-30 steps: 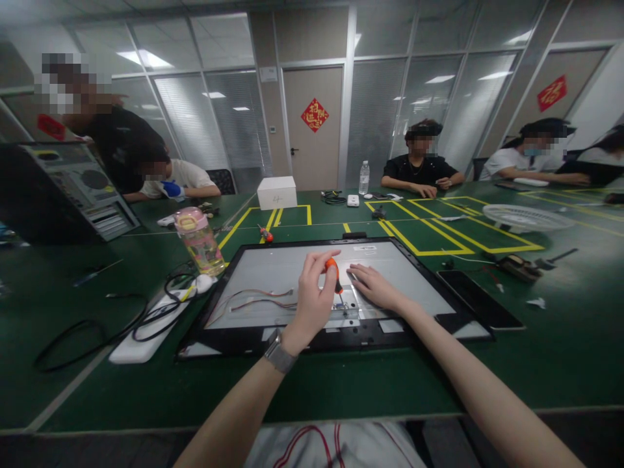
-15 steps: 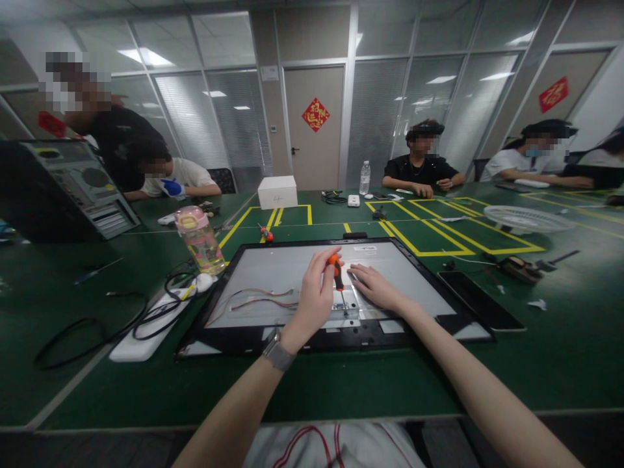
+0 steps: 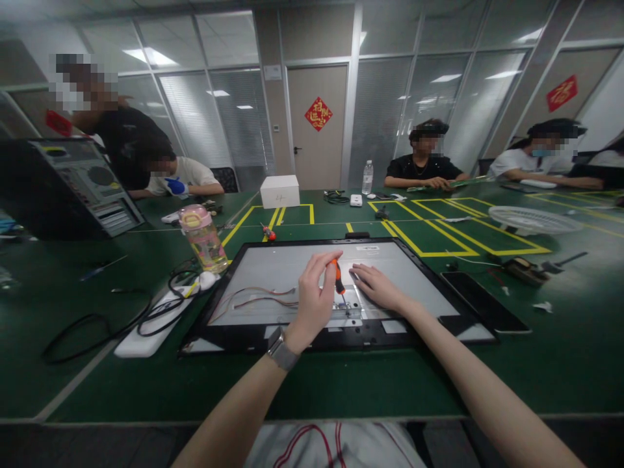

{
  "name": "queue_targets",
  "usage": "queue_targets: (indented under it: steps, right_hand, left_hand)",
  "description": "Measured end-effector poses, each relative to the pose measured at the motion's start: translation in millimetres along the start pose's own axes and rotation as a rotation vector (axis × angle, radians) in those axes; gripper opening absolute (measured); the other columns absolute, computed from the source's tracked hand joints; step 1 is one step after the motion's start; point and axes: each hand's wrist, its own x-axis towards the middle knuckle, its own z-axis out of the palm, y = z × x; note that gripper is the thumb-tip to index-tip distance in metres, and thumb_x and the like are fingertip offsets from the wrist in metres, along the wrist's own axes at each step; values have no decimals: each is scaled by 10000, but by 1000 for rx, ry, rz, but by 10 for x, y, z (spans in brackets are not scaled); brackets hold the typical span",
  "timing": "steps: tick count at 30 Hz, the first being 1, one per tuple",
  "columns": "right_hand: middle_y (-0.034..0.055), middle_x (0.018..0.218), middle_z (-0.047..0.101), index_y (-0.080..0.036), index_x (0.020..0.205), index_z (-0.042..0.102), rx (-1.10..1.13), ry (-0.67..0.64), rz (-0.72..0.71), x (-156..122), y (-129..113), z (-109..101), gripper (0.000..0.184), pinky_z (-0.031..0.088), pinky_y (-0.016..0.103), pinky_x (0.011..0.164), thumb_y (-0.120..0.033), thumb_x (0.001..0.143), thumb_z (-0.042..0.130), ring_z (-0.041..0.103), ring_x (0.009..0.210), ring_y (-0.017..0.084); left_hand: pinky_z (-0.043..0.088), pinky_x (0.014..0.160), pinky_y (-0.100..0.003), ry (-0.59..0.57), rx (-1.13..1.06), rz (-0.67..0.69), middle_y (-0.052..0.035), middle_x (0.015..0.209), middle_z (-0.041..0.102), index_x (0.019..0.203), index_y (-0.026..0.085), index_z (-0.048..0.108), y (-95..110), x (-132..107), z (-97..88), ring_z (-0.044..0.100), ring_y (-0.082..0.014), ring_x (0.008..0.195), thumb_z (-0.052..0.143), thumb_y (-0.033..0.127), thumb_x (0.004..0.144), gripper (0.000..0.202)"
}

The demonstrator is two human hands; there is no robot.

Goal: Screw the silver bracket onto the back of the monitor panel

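Note:
A large flat display panel (image 3: 414,273) with a grey back and black frame lies on the green table in front of me. My left hand (image 3: 316,292), with a watch on its wrist, is closed around an orange and black screwdriver (image 3: 340,278). The tool stands nearly upright, its tip down at a small circuit board (image 3: 344,308) near the panel's lower middle. My right hand (image 3: 377,286) rests flat on the panel just right of the screwdriver, fingers stretched out. Thin coloured wires (image 3: 263,296) run across the panel left of my left hand.
A white power strip (image 3: 141,338) with black cables and a pink-lidded bottle (image 3: 202,239) stand at left. A computer case (image 3: 68,188) is further left. On the right are a phone-like black slab (image 3: 482,302) and a white round frame (image 3: 533,220). Several people sit across the table.
My head view has shifted slightly. Both hands keep their places on the panel. Across the table, the person in black now has a long green strip in hand.

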Motion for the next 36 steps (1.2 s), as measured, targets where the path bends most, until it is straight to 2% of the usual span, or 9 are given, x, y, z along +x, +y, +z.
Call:
queue_targets:
  steps: [4, 10, 12, 16, 21, 24, 28, 32, 36]
  right_hand:
    - [146, 1479, 490, -190, 1361, 546, 2, 1, -3, 1, 1, 4, 430, 298, 529, 1156, -314, 978, 395, 428, 1386, 275]
    - [151, 1483, 484, -174, 1367, 541, -11, -9, 2, 9, 5, 14, 434, 287, 527, 1163, -298, 981, 387, 418, 1393, 276]
    - [152, 1483, 483, -172, 1367, 539, -9, -4, -2, 9, 8, 16, 434, 286, 530, 1163, -296, 980, 387, 420, 1391, 278]
    - [149, 1479, 488, -180, 1363, 540, -3, -3, -5, 10, 10, 16, 431, 296, 530, 1158, -303, 982, 383, 430, 1383, 277]
    - [155, 1482, 483, -162, 1373, 530, -18, -15, 1, 14, 6, 16, 438, 279, 520, 1169, -304, 988, 377, 409, 1398, 271]
    - [161, 1475, 490, -159, 1367, 536, -13, -7, -3, 12, 0, 13, 435, 291, 524, 1162, -297, 982, 387, 422, 1389, 276]
    - [164, 1472, 492, -153, 1367, 535, -11, -12, 2, 7, -6, 9, 441, 303, 536, 1153, -300, 979, 388, 426, 1385, 289]
    - [165, 1481, 481, -150, 1372, 532, -16, -9, -4, 8, 4, 15, 444, 291, 532, 1160, -295, 980, 382, 430, 1382, 285]
    - [159, 1476, 489, -160, 1368, 538, -14, 1, -10, 10, 25, 28, 440, 299, 531, 1156, -302, 981, 387, 439, 1375, 285]
  left_hand:
    - [495, 829, -297, 52, 92, 53, -45, 954, 554, 1043, 223, 709, -12, -7, 8, 593, -168, 906, 576, 286, 942, 178]
    - [478, 936, -335, -66, 100, 116, -95, 1141, 628, 1276, 209, 576, -23, -17, -8, 597, -191, 1083, 360, 188, 1017, 338]
    - [473, 948, -341, -80, 127, 123, -93, 1135, 607, 1255, 212, 588, -10, -19, -9, 588, -196, 1083, 429, 219, 1002, 299]
    - [491, 888, -323, -4, 186, 130, -63, 1022, 537, 1113, 215, 652, 8, -28, 12, 583, -181, 961, 567, 279, 947, 197]
    - [487, 925, -340, -55, 88, 128, -100, 1114, 621, 1215, 193, 582, -2, -39, 9, 603, -189, 1049, 375, 166, 998, 301]
    - [487, 931, -343, -77, 35, 122, -86, 1107, 670, 1159, 199, 611, -3, -26, -7, 622, -189, 1053, 425, 193, 991, 251]
    - [504, 868, -312, -34, 31, 103, -50, 970, 702, 986, 204, 650, 4, -14, -4, 652, -175, 945, 551, 242, 952, 111]
    - [510, 857, -315, -28, 24, -4, -72, 1039, 695, 1094, 196, 600, -4, -26, -3, 657, -169, 957, 404, 221, 1007, 216]
    - [489, 933, -348, -61, 30, 59, -86, 1118, 671, 1100, 198, 598, -16, -21, -14, 629, -184, 1068, 367, 213, 1017, 246]
